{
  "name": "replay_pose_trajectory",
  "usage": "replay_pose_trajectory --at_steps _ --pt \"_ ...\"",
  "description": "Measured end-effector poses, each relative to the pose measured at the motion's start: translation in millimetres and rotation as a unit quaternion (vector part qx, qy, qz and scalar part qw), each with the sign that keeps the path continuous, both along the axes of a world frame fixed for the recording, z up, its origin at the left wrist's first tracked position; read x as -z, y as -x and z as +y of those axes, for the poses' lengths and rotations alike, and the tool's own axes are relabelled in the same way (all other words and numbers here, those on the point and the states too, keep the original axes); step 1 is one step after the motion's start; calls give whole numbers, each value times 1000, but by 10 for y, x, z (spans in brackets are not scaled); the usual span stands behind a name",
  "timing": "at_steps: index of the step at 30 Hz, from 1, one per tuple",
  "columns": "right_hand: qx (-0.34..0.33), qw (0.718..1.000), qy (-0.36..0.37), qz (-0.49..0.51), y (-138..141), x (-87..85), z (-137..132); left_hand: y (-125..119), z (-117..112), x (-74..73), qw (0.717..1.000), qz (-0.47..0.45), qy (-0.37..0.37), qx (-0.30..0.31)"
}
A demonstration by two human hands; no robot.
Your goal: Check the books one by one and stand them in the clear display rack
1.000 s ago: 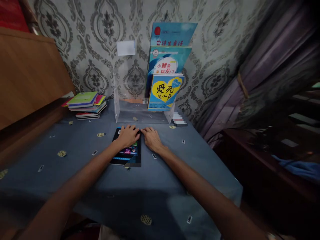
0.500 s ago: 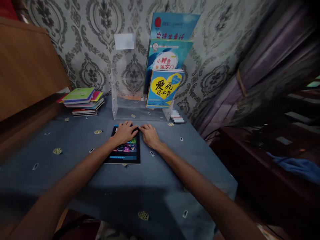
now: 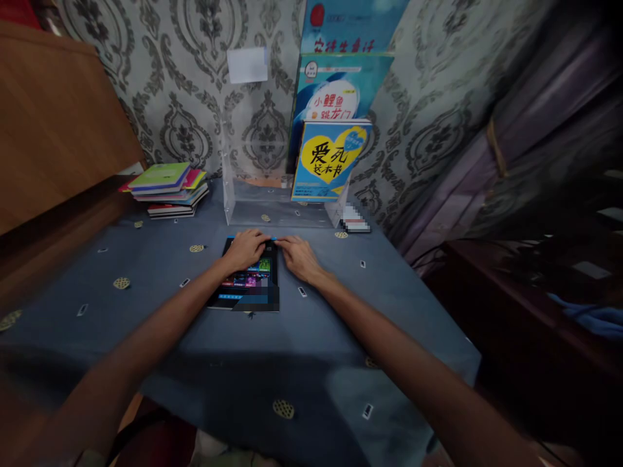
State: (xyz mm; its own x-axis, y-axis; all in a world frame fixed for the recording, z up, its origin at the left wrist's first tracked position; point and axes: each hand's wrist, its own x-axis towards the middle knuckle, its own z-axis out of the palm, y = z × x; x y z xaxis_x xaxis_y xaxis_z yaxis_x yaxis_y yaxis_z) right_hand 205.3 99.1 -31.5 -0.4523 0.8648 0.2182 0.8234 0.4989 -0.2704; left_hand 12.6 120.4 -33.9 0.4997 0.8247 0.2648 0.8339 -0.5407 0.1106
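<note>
Blue-clothed tabletop (image 3: 146, 324): dark rectangular book (image 3: 248, 295) lies flat, long axis pointing at the wall. Left hand (image 3: 246, 250) grip spread on the cover; right hand (image 3: 299, 258) grip at the far corner, pinch cannot be told.

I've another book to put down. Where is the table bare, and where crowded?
Bare cloth lies between the book stack and the dark book under the left hand; more lies right of the right hand and along the near edge. The clear stand is free on its left half; upright books crowd its right half.

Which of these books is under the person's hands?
The dark-covered book, lying alone on the tablecloth; others lie in the stack at left or stand in the clear rack.
</note>
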Motion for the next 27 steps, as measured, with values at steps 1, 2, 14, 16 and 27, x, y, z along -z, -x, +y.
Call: replay_pose_trajectory --at_steps 1,2,14,16,27 --pt "-7 1000 0 5 -1 9 -1 9 7 7 1000 -6 4 6" --pt "-13 1000 0 9 -2 18 0 16 11 12 1000 -10 7 12" --pt "-36 999 -8 21 -39 53 24 -34 -108 -36 998 31 -51 15" --pt "-39 999 -8 23 -47 52 17 -64 -170 -82 998 48 -48 1" --pt "-46 998 1 34 -117 69 54 -244 -453 -194 996 77 -1 -45"
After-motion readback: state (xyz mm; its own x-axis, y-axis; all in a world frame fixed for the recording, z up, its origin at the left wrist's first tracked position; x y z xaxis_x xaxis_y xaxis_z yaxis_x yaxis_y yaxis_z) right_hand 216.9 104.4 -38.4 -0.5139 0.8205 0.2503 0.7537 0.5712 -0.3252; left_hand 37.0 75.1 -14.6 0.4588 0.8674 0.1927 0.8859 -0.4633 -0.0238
